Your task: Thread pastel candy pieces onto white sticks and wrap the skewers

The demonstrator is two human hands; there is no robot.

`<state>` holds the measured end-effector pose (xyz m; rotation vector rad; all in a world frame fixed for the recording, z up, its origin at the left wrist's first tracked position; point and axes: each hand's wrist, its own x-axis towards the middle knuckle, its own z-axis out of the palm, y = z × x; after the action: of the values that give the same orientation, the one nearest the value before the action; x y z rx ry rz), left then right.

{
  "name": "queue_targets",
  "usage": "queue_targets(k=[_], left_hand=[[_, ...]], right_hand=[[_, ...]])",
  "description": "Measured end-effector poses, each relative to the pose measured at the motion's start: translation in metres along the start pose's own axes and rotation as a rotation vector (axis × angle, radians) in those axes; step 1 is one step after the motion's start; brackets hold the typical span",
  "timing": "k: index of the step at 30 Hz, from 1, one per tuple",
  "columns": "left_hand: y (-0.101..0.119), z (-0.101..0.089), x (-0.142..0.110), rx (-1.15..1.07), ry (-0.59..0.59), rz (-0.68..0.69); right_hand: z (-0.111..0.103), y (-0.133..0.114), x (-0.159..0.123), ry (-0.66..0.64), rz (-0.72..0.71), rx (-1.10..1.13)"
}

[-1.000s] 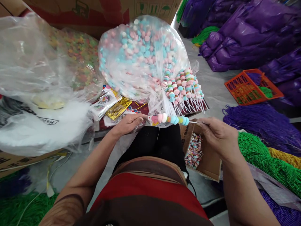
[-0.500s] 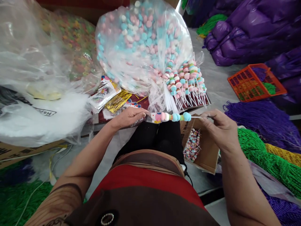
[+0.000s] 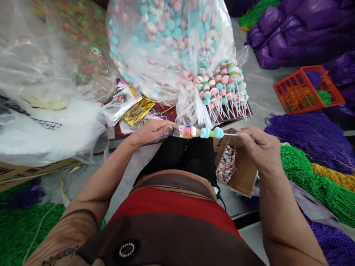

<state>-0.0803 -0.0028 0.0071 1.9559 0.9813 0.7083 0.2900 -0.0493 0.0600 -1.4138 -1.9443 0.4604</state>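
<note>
My left hand (image 3: 152, 131) pinches the closed end of a small clear printed wrapper bag (image 3: 182, 130). The far end of a candy skewer (image 3: 205, 133) sits inside the bag's mouth: the pink piece is behind the print, while white, green, orange and blue pieces show to the right. My right hand (image 3: 257, 147) grips the white stick (image 3: 230, 134) of that skewer, fingers closed round its end. The skewer lies level between both hands, above my lap. Just beyond it are loose white sticks (image 3: 203, 114) and several finished candy skewers (image 3: 224, 83) in a pile.
A big clear bag of pastel candies (image 3: 172, 48) stands on the table. Flat printed bags (image 3: 122, 101) and gold twist ties (image 3: 137, 112) lie to its left. A cardboard box (image 3: 244, 173) with small wrapped sticks is below right; an orange basket (image 3: 294, 96) stands farther right.
The skewer has slid slightly left into the bag, so the pink piece is now behind the print. Both hands keep their grips. The view has tilted down a little.
</note>
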Motion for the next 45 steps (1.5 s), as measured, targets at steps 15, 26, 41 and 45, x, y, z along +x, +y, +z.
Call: queue_targets(k=[15, 26, 41, 45], left_hand=[[0.025, -0.012, 0.010, 0.040, -0.408, -0.141], [0.041, -0.048, 0.035, 0.518, -0.058, 0.074], [0.080, -0.092, 0.060, 0.846, 0.103, 0.389], [0.100, -0.089, 0.035, 0.827, 0.274, 0.657]], right_hand=[[0.024, -0.007, -0.002, -0.008, 0.055, 0.240], [0.056, -0.045, 0.027, 0.069, 0.222, 0.266], [0.112, -0.082, 0.051, -0.361, 0.631, 1.195], [0.138, -0.093, 0.055, -0.356, 0.616, 1.388]])
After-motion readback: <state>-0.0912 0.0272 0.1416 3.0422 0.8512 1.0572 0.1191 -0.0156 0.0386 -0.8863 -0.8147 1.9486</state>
